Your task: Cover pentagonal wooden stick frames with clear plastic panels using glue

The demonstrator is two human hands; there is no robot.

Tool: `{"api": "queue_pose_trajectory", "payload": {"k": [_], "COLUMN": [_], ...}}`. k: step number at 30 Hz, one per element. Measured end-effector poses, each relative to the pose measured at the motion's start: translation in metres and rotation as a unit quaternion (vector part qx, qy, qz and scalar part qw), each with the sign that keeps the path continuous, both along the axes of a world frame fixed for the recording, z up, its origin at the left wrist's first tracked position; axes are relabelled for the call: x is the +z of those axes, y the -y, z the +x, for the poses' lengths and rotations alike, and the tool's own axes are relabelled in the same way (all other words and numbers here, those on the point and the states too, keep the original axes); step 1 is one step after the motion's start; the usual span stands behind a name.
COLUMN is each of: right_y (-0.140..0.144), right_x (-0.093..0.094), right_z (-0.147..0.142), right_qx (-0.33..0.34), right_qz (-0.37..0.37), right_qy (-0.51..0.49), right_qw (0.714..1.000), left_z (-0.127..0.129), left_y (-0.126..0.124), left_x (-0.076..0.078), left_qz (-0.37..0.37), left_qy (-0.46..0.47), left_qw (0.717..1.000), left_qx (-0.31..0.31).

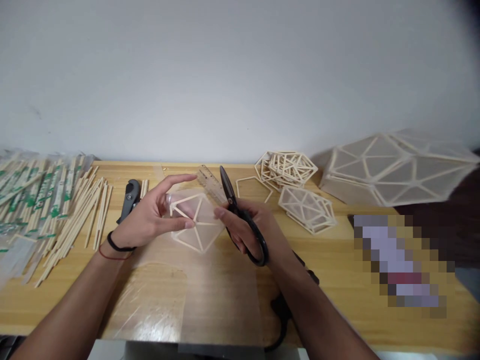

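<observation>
While the small stick frame [195, 220] hangs just above the wooden table [337, 250] at centre, the left hand [150, 215] pinches its left edge, forefinger stretched out. The right hand [247, 225] grips black scissors [240, 215], blades pointing far, fingertips touching the frame's right side. Loose sticks [75, 210] lie far left.

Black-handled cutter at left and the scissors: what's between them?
Head view: the left hand holding the stick pentagon frame lies between the cutter and the scissors.
</observation>
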State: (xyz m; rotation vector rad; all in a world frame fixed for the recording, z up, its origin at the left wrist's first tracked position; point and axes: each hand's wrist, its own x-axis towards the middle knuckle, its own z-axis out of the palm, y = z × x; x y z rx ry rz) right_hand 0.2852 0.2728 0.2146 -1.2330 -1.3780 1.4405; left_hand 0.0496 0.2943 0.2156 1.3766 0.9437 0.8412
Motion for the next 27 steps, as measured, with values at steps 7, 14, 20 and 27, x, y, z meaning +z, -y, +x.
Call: {"api": "queue_pose_trajectory", "payload": {"k": [7, 14, 20, 27], "right_y": [-0.002, -0.004, -0.002, -0.005], "right_x": [0.000, 0.001, -0.005, 0.010], "right_z": [0.002, 0.006, 0.007, 0.013], "right_qx": [0.004, -0.014, -0.028, -0.019], "right_qz": [0.017, -0.013, -0.026, 0.116], "right_qy": [0.068, 0.035, -0.037, 0.154], "right_qw": [0.998, 0.999, 0.999, 0.981], "left_z": [0.002, 0.001, 0.002, -0.003], "left_y": [-0.002, -0.001, 0.001, -0.009], "left_x": [0.001, -0.002, -0.004, -0.006], "left_qz": [0.004, 0.028, 0.065, 0.113], "left_qy": [-0.018, 0.003, -0.002, -0.057], "left_qw": [1.000, 0.998, 0.993, 0.968], "left_qx": [-0.002, 0.060, 0.098, 0.218]}}
